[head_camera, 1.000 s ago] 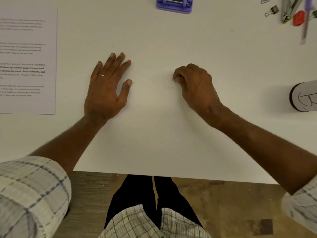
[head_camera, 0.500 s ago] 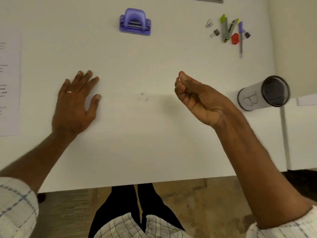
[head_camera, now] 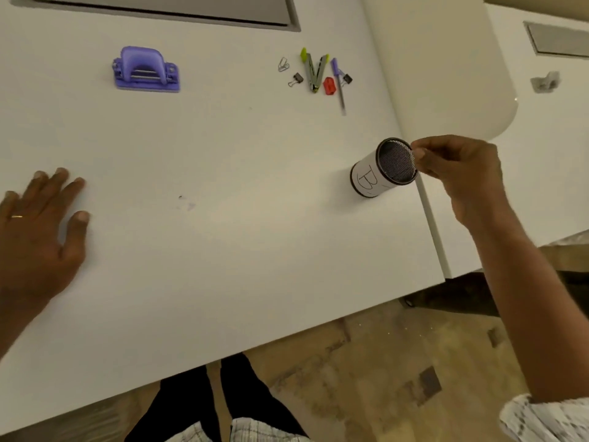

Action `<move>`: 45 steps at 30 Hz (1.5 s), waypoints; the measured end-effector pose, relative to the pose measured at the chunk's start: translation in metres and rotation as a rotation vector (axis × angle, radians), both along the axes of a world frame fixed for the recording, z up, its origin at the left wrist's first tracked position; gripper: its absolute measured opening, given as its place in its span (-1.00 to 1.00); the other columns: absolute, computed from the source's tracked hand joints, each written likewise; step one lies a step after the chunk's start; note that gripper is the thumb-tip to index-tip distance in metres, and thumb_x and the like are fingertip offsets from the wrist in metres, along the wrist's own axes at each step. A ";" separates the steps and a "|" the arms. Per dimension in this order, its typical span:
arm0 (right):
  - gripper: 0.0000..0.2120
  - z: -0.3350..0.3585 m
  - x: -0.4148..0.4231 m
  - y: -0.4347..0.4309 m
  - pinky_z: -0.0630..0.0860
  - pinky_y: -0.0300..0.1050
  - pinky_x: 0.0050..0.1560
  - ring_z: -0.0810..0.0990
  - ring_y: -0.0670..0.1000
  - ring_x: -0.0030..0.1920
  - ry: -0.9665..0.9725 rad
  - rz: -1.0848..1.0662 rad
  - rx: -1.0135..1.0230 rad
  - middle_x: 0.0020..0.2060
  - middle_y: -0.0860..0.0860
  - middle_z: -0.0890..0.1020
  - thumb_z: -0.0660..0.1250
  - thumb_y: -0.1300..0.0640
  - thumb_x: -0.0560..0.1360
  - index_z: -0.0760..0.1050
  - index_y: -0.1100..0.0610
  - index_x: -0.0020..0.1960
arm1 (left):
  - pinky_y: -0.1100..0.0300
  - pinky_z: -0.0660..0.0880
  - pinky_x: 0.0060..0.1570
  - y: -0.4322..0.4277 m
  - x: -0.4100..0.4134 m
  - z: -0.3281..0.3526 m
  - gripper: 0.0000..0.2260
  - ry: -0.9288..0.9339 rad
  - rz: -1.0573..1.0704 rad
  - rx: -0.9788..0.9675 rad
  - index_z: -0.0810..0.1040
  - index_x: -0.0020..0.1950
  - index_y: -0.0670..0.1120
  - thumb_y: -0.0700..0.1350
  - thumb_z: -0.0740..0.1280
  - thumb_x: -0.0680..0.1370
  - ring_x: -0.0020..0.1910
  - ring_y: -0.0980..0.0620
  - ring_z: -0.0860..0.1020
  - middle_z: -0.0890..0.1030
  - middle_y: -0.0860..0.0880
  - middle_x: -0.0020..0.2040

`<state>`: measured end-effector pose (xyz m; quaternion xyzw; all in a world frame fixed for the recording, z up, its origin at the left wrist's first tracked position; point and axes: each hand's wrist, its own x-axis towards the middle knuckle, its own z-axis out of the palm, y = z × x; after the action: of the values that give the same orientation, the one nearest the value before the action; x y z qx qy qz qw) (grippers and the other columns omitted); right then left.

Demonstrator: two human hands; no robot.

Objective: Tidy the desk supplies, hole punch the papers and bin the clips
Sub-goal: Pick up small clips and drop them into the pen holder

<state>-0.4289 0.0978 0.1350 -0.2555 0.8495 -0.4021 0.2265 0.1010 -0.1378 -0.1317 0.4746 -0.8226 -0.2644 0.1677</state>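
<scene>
Right hand (head_camera: 459, 173): fingertips pinched together at rim of mesh cup (head_camera: 384, 169); held item too small to tell. Left hand (head_camera: 38, 231): flat, fingers spread, on surface (head_camera: 223, 250).

Right hand at the rim of the mesh cup on a white desk.

The right hand (head_camera: 459, 173) hovers beside the open top of the mesh cup (head_camera: 384, 169), thumb and forefinger pinched; whatever they hold is too small to tell. The cup stands upright near the desk's (head_camera: 223, 250) right edge, its paper label marked "B". The left hand (head_camera: 38, 224) lies flat on the desk, fingers spread. Far side: a purple hole punch (head_camera: 146, 70); well to its right, a paper clip (head_camera: 283, 64), binder clips (head_camera: 296, 79), markers (head_camera: 314, 71), a pen (head_camera: 338, 82) and a red object (head_camera: 329, 85).
</scene>
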 end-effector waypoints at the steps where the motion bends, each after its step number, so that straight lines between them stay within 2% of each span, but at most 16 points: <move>1: -0.85 -0.005 -0.002 0.000 0.63 0.08 0.21 0.66 0.07 -0.11 0.063 0.003 0.045 -0.12 0.18 0.71 0.47 0.26 0.49 0.70 0.17 0.06 | -0.31 0.07 0.64 0.000 0.000 -0.002 -0.47 0.026 0.002 0.026 0.21 0.68 0.15 0.21 0.03 0.70 0.71 0.02 0.10 0.13 0.17 0.71; 3: -0.81 -0.015 -0.005 0.000 0.65 -0.08 0.15 0.72 0.01 -0.07 0.160 0.013 0.116 -0.09 0.11 0.74 0.47 0.25 0.48 0.71 0.14 0.08 | -0.31 0.06 0.64 -0.001 0.001 -0.006 -0.47 0.064 0.000 0.063 0.20 0.68 0.15 0.20 0.03 0.70 0.71 0.00 0.10 0.14 0.15 0.71; 6: -0.80 -0.025 -0.008 -0.001 0.52 -0.48 -0.16 0.66 -0.19 -0.18 0.287 0.031 0.185 -0.09 0.02 0.75 0.43 0.25 0.49 0.72 0.08 0.07 | -0.30 0.06 0.65 -0.001 0.002 -0.013 -0.48 0.124 -0.018 0.078 0.22 0.68 0.12 0.16 0.05 0.71 0.71 -0.08 0.14 0.17 0.08 0.71; 8: -0.82 -0.028 -0.009 -0.003 0.47 -0.53 -0.22 0.64 -0.17 -0.21 0.368 0.036 0.195 -0.13 0.04 0.75 0.43 0.23 0.48 0.72 0.09 0.04 | -0.29 0.06 0.65 -0.001 0.001 -0.014 -0.48 0.128 -0.009 0.068 0.23 0.68 0.10 0.15 0.05 0.71 0.70 -0.09 0.14 0.18 0.07 0.71; 10: -0.87 -0.030 -0.007 -0.005 0.51 -0.49 -0.21 0.66 -0.13 -0.20 0.425 0.029 0.185 -0.17 0.04 0.75 0.46 0.18 0.46 0.72 0.08 0.00 | -0.28 0.05 0.66 -0.001 0.000 -0.012 -0.49 0.115 0.001 0.072 0.21 0.68 0.14 0.16 0.04 0.71 0.71 -0.07 0.13 0.16 0.09 0.71; 15: -0.84 -0.038 0.001 -0.005 0.57 -0.12 -0.07 0.66 -0.04 -0.20 0.685 0.026 0.239 -0.22 -0.03 0.73 0.41 0.00 0.46 0.70 0.04 -0.04 | -0.29 0.06 0.65 -0.003 0.000 -0.007 -0.47 0.073 0.005 0.071 0.20 0.68 0.16 0.22 0.02 0.70 0.71 -0.01 0.12 0.15 0.15 0.70; 20: -0.68 -0.040 0.003 -0.002 0.61 -0.16 0.04 0.67 0.01 -0.01 0.711 0.169 0.146 0.09 0.05 0.69 0.25 0.28 0.51 0.70 0.12 0.14 | -0.30 0.05 0.64 -0.003 0.001 -0.004 -0.46 0.064 0.004 0.067 0.22 0.68 0.13 0.23 0.03 0.70 0.71 0.02 0.10 0.15 0.18 0.70; 24: -0.80 -0.044 0.027 0.006 0.64 -0.12 -0.02 0.67 -0.03 -0.03 0.755 0.099 -0.144 0.04 0.04 0.69 0.28 0.17 0.63 0.66 0.18 0.13 | -0.31 0.07 0.64 -0.003 0.002 -0.003 -0.46 0.043 0.000 0.045 0.22 0.68 0.12 0.22 0.03 0.70 0.71 0.02 0.10 0.14 0.17 0.70; 26: -0.81 -0.062 0.056 0.018 0.62 -0.11 0.02 0.66 -0.03 0.00 0.757 0.142 -0.187 0.04 0.03 0.69 0.27 0.18 0.66 0.63 0.20 0.15 | -0.30 0.07 0.64 -0.003 0.003 -0.004 -0.46 0.028 -0.005 0.025 0.22 0.68 0.12 0.22 0.04 0.70 0.71 0.02 0.11 0.15 0.17 0.70; 29: -0.69 -0.104 0.100 0.043 0.51 -0.11 0.35 0.57 -0.01 0.32 0.598 0.223 -0.029 0.30 0.08 0.62 0.23 0.12 0.69 0.53 0.21 0.36 | -0.31 0.08 0.64 -0.003 0.003 -0.004 -0.46 0.022 -0.004 0.005 0.23 0.67 0.12 0.21 0.04 0.70 0.71 0.01 0.12 0.16 0.16 0.70; 31: -0.51 -0.133 0.116 0.053 0.23 -0.04 0.58 0.24 -0.02 0.58 0.437 0.223 0.186 0.56 0.07 0.31 0.14 0.00 0.71 0.25 0.18 0.57 | -0.31 0.10 0.63 -0.005 0.002 -0.003 -0.47 0.005 -0.006 -0.031 0.23 0.67 0.14 0.20 0.03 0.70 0.71 0.02 0.13 0.16 0.16 0.70; 33: -0.37 -0.156 0.125 0.051 -0.03 0.07 0.64 -0.09 -0.01 0.65 0.390 0.215 0.367 0.65 0.05 -0.02 0.03 -0.11 0.71 -0.05 0.18 0.65 | -0.31 0.12 0.63 -0.005 0.000 0.000 -0.47 -0.017 -0.013 -0.064 0.23 0.67 0.14 0.20 0.03 0.70 0.71 0.02 0.13 0.15 0.16 0.70; 34: -0.33 -0.164 0.130 0.046 -0.09 0.10 0.64 -0.17 0.00 0.65 0.420 0.209 0.423 0.65 0.06 -0.10 0.00 -0.15 0.70 -0.12 0.19 0.65 | -0.31 0.12 0.62 -0.004 0.000 0.001 -0.48 -0.024 -0.019 -0.083 0.23 0.67 0.13 0.20 0.03 0.70 0.71 0.02 0.13 0.16 0.16 0.70; 39: -0.26 -0.182 0.154 -0.006 -0.05 0.10 0.64 -0.13 0.05 0.65 0.553 0.178 0.415 0.64 0.12 -0.06 -0.06 -0.25 0.68 -0.11 0.23 0.64 | -0.20 0.05 0.67 0.013 -0.010 0.032 -0.49 -0.068 -0.021 -0.146 0.21 0.68 0.12 0.17 0.01 0.72 0.71 0.05 0.11 0.19 0.12 0.70; 41: -0.25 -0.187 0.167 -0.034 -0.02 0.09 0.64 -0.09 0.08 0.65 0.595 0.235 0.408 0.64 0.15 -0.02 -0.07 -0.26 0.67 -0.07 0.25 0.63 | -0.10 0.04 0.68 0.023 -0.018 0.051 -0.51 -0.128 0.000 -0.204 0.26 0.67 0.08 0.10 0.05 0.73 0.70 0.03 0.16 0.26 0.04 0.69; 45: -0.24 -0.188 0.204 -0.084 -0.04 0.08 0.64 -0.07 0.09 0.65 0.610 0.430 0.319 0.64 0.15 0.00 -0.08 -0.28 0.66 -0.06 0.25 0.64 | -0.12 0.08 0.66 0.028 -0.024 0.072 -0.54 -0.171 0.003 -0.187 0.33 0.63 -0.02 -0.03 0.13 0.72 0.69 -0.03 0.20 0.30 -0.02 0.67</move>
<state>-0.2251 0.0141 -0.0529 -0.4965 0.8568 -0.1143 0.0799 0.0774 -0.1099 -0.0598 0.4789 -0.8544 -0.1445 0.1408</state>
